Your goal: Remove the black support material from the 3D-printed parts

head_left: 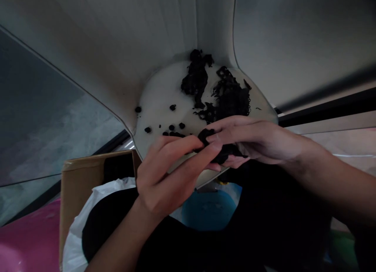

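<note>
The left hand [169, 176] and right hand [258, 140] pinch a dark stringy clump [219, 150] firmly between their fingers, just over the near edge of a pale curved tray [160, 103]. Black tangled clumps [227, 97] lie farther along it; a cardboard box [79, 197] stands near left, a blue basin [208, 211] below.

One left hand [173, 174] and one right hand [258, 140] are pinching one dark clump [217, 150] above one white surface [158, 95]. Two larger dark clumps [227, 99] are lying far on it, about seven small dark lumps [172, 107] left. One cardboard box [79, 193], one white plastic bag [76, 233] and one blue basin [208, 211] are showing near.
</note>
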Action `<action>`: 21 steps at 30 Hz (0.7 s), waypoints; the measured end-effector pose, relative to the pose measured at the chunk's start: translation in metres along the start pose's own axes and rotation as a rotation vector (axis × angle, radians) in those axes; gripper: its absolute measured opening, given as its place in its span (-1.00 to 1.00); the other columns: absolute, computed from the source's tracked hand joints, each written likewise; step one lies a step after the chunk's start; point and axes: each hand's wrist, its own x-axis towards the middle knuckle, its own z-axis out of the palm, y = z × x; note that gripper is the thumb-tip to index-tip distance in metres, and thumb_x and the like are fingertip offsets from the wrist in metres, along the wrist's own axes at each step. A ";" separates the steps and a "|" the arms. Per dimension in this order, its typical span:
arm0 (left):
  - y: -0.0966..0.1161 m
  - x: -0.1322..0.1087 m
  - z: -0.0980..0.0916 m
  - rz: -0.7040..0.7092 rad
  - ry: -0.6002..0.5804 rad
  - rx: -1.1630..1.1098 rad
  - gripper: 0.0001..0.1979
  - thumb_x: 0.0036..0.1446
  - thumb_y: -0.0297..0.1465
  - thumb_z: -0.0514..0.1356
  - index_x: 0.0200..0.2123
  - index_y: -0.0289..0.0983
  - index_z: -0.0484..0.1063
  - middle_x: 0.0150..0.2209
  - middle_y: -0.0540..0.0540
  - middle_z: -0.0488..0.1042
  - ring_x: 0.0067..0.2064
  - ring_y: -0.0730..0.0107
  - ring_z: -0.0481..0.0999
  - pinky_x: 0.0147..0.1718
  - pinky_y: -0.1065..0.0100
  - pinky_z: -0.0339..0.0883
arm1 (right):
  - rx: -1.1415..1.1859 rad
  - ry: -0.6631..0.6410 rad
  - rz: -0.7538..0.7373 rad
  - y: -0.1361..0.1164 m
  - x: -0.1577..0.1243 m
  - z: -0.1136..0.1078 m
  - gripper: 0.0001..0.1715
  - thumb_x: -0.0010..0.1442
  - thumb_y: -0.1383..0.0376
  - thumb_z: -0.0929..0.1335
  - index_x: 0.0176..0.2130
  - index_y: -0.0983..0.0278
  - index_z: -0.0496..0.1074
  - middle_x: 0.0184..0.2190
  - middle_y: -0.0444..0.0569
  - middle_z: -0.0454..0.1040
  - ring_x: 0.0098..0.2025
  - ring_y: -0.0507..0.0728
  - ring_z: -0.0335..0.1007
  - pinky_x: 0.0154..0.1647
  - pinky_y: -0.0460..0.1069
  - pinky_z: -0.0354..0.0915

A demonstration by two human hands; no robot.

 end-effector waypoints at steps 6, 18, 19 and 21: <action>-0.003 -0.007 0.010 0.067 -0.032 0.081 -0.83 0.36 -0.53 0.34 -0.02 -0.24 0.57 -0.11 -0.16 0.74 -0.20 0.14 0.72 -0.23 0.11 0.63 | 0.010 0.133 0.064 0.005 0.005 0.006 -0.56 0.37 0.26 0.52 -0.45 0.27 0.32 -0.56 -0.27 0.14 -0.58 -0.13 -0.15 -0.64 -0.19 -0.20; -0.008 -0.008 0.017 0.092 -0.078 0.110 -0.85 0.33 -0.48 0.38 -0.05 -0.29 0.54 -0.22 -0.13 0.69 -0.24 0.26 0.72 -0.24 0.30 0.61 | -0.190 0.455 0.106 0.004 0.005 0.008 -0.55 0.33 0.27 0.51 -0.50 0.25 0.31 -0.58 -0.23 0.19 -0.58 -0.10 0.02 -0.63 -0.20 -0.03; -0.009 -0.011 0.018 0.103 -0.032 0.121 -0.85 0.31 -0.51 0.37 -0.07 -0.29 0.56 -0.24 -0.12 0.70 -0.25 0.26 0.73 -0.23 0.30 0.61 | -0.130 0.434 0.143 0.004 0.005 0.008 -0.54 0.31 0.27 0.53 -0.50 0.26 0.31 -0.58 -0.24 0.17 -0.59 -0.11 -0.02 -0.65 -0.20 -0.08; -0.011 -0.014 0.020 0.131 0.055 0.137 -0.84 0.28 -0.57 0.33 -0.10 -0.28 0.60 -0.26 -0.10 0.70 -0.27 0.27 0.73 -0.21 0.30 0.62 | -0.026 0.362 0.184 0.002 0.006 0.008 -0.52 0.29 0.28 0.55 -0.52 0.27 0.30 -0.58 -0.25 0.14 -0.59 -0.13 -0.11 -0.66 -0.21 -0.19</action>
